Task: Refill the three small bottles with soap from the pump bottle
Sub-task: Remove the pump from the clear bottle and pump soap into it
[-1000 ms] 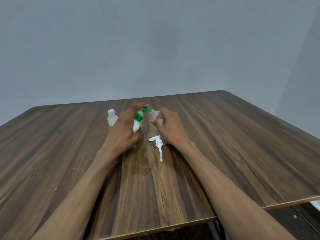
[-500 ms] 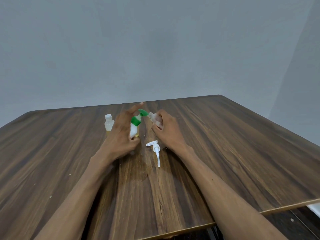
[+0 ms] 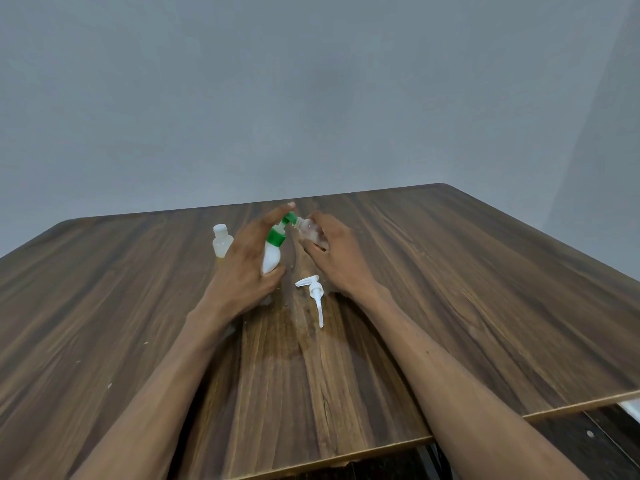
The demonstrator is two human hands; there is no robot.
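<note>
Near frame centre, my left hand grips the pump bottle, its green spout meeting the tilted small clear bottle gripped by my right hand.

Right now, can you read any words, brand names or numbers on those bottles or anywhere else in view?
None can be read.
Pump bottle in the left hand: plain white side, no print visible.
Clear small bottle in the right hand: no label seen.
Capped small bottle and loose pump on the table: no markings seen.
</note>
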